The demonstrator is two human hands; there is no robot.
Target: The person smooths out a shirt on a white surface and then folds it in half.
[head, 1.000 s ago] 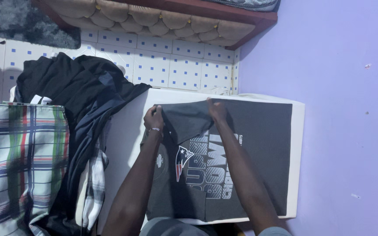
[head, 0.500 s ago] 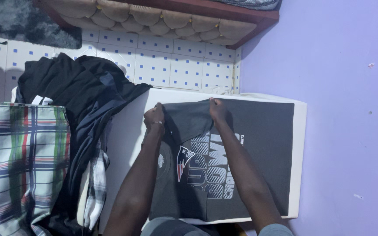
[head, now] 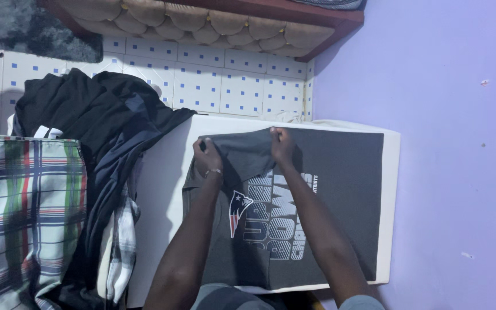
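Both hands (head: 242,150) pinching grey T-shirt (head: 340,201)

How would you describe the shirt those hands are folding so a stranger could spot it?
Find the white table against the purple wall. Spread flat on it lies a dark grey T-shirt, its sleeve pinched by the left hand and right hand. Unlike the black clothes heaped beside it, it bears large pale lettering.

Dark grey printed T-shirt (head: 322,201) flat on white surface, sleeve folded inward.

Thin bracelet (head: 214,171), grey-blue sleeve (head: 358,302)
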